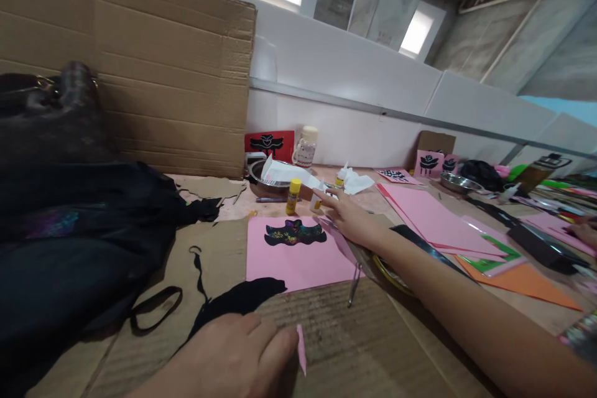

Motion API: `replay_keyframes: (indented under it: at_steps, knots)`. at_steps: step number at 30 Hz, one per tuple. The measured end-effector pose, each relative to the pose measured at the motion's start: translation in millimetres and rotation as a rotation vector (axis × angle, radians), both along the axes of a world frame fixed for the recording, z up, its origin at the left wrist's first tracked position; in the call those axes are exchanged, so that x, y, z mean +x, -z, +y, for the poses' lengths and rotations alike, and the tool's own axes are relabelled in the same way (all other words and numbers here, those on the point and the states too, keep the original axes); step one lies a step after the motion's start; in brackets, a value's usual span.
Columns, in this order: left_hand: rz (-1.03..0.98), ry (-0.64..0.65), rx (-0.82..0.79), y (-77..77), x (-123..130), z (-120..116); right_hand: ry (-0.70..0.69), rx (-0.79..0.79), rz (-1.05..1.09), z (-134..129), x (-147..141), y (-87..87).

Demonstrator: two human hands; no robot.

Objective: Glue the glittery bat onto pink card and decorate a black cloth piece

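My right hand [349, 216] stretches across the table, its fingertips closed around a small white glue bottle [316, 202] with a yellow label. Close by stands a yellow glue stick [293, 197]. My left hand [233, 351] is low in front, fingers curled, with a narrow pink paper strip [301, 349] at its fingertips; the grip is partly hidden. Beyond it a pink sheet [275, 267] bears a glittery black cutout [295, 234]. A black curved piece [247, 295] reaches from beside my left hand onto the sheet's edge. Metal tweezers [354, 285] lie at its right corner.
Cardboard [364, 336] covers the work surface. At left are a black garment [84, 249] and a brown bag [51, 118]. A metal bowl [263, 177] and a cream flask [306, 146] stand behind. Pink sheets [429, 214] lie right; another person's hand [585, 231] shows at the far right.
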State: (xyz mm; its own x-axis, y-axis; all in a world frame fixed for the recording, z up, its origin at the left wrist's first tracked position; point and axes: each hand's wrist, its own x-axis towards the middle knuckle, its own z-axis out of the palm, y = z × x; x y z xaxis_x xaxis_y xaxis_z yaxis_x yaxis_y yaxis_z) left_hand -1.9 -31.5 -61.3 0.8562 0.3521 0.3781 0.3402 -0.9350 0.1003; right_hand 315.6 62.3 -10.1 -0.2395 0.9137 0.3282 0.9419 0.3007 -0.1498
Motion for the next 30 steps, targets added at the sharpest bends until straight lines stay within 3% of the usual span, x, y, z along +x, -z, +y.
replay_keyframes:
  at_steps: [4, 8, 11, 17, 23, 30]
  knots:
    - [-0.005, -0.011, 0.010, -0.8, 2, -2, -0.004, 0.122, -0.014, -20, 4, -12.2]
    - [0.043, -0.028, 0.032, -11.5, 2, -6, -0.048, 0.201, 0.003, -34, -6, -16.3]
    - [0.115, -0.018, 0.027, -15.6, 2, -6, -0.082, 0.188, 0.003, -39, -19, -16.0]
    - [0.167, -0.010, 0.071, -6.9, 4, -2, -0.098, 0.107, -0.014, -37, -45, -26.9]
    - [0.196, 0.012, 0.109, -12.2, 7, -2, -0.135, 0.021, -0.069, -29, -93, -48.5]
    - [0.216, 0.032, 0.124, -21.4, 8, -5, -0.306, -0.207, -0.198, -20, -169, -61.5]
